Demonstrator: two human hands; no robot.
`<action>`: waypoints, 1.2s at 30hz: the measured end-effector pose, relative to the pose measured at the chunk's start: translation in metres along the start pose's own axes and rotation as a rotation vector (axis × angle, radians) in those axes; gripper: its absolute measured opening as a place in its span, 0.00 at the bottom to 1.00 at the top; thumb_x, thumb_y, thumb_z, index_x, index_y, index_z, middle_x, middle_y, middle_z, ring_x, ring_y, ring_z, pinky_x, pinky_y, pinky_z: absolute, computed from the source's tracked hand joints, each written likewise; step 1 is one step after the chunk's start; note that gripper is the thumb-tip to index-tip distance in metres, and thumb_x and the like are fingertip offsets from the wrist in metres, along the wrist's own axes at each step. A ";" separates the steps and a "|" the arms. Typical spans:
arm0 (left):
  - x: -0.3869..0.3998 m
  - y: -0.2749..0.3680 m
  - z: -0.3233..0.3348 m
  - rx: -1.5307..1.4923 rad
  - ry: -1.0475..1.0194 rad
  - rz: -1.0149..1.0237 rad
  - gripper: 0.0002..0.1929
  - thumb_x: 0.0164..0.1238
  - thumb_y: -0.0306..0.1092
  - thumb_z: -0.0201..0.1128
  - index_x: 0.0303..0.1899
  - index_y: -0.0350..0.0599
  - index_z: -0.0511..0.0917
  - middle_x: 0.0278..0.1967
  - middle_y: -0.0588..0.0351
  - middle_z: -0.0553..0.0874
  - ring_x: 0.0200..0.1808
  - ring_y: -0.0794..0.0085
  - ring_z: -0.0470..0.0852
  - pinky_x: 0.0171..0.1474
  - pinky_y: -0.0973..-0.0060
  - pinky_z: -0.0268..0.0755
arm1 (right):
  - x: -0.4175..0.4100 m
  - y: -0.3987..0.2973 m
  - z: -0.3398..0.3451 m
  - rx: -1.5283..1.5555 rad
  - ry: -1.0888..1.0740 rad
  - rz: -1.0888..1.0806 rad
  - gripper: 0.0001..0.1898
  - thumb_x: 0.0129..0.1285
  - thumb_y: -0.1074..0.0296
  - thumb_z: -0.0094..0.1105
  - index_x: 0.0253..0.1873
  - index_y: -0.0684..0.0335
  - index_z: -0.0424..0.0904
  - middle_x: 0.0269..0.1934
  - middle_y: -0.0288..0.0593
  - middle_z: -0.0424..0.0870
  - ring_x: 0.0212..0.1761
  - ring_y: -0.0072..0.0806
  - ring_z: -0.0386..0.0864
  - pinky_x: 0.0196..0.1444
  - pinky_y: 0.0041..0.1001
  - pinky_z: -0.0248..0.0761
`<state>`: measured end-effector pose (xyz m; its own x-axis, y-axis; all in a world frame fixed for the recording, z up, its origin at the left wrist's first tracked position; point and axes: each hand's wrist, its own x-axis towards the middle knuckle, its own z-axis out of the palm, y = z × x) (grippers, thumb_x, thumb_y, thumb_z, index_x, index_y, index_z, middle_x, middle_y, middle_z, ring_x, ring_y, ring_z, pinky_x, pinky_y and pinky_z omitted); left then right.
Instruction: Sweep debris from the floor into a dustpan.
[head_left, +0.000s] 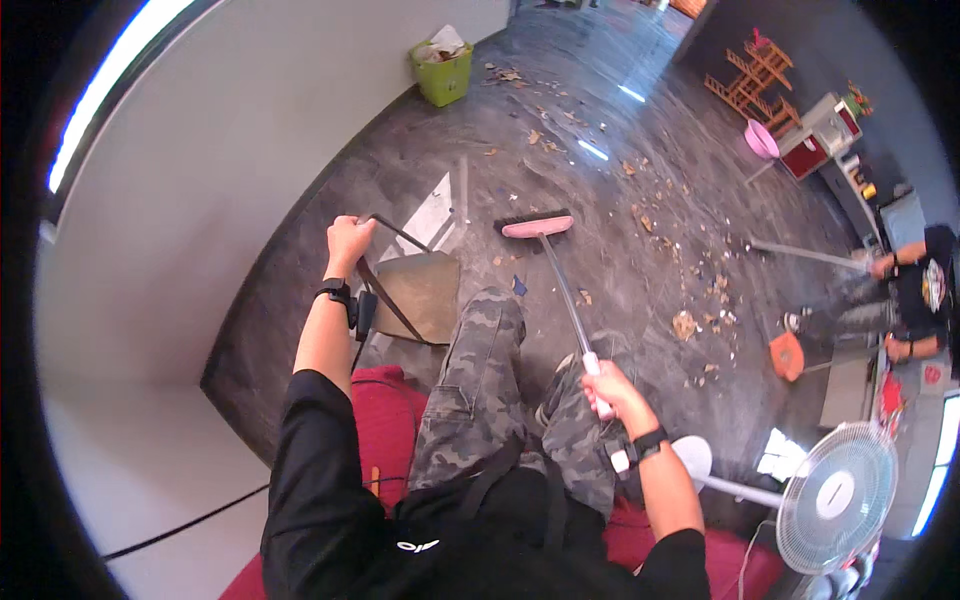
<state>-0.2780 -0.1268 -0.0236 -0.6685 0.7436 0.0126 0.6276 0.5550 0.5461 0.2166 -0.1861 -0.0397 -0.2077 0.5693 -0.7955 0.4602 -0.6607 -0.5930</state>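
My left hand (349, 241) grips the dark bar frame of what looks like a small chair (418, 296), whose flat brown panel hangs left of my knee. My right hand (616, 388) is closed round the pale pink grip of a broom (566, 289). The broom's metal shaft slants forward to a pink head (536, 225) with dark bristles, which appears to rest on the floor. Beside the shaft lie a blue scrap (519, 285) and bits of torn cardboard (585, 298). My camouflage trousers show between both hands.
Scattered cardboard scraps (684, 325) litter the dark floor (540, 180). A full green bin (442, 75) stands by the wall. At right, another person (926, 292) holds a long-handled tool and an orange dustpan (786, 356). A white fan (836, 499) stands close on my right; red fabric (390, 420) lies behind my legs.
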 end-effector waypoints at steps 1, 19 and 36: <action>-0.005 0.007 0.000 -0.127 0.024 -0.001 0.21 0.45 0.45 0.60 0.33 0.34 0.80 0.32 0.39 0.83 0.40 0.48 0.81 0.45 0.65 0.73 | -0.010 -0.004 0.001 -0.048 0.016 -0.008 0.02 0.54 0.76 0.50 0.31 0.64 0.67 0.18 0.37 0.71 0.14 0.23 0.69 0.13 0.27 0.67; 0.004 0.018 0.016 -0.233 0.171 0.061 0.20 0.39 0.44 0.61 0.27 0.32 0.79 0.25 0.37 0.80 0.33 0.49 0.81 0.40 0.63 0.72 | 0.153 -0.137 0.064 -1.225 0.290 -0.431 0.18 0.63 0.57 0.49 0.46 0.69 0.70 0.30 0.56 0.80 0.33 0.48 0.81 0.36 0.41 0.75; 0.001 0.018 0.028 -0.187 0.204 0.075 0.25 0.41 0.44 0.61 0.38 0.30 0.79 0.35 0.37 0.82 0.41 0.50 0.81 0.49 0.66 0.72 | 0.007 -0.080 -0.058 -1.042 0.219 0.079 0.21 0.61 0.57 0.47 0.45 0.75 0.69 0.29 0.60 0.80 0.21 0.45 0.79 0.28 0.38 0.74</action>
<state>-0.2565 -0.1054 -0.0374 -0.7018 0.6786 0.2168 0.6063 0.4091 0.6819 0.2286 -0.1004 0.0093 -0.0334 0.6874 -0.7255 0.9982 -0.0139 -0.0591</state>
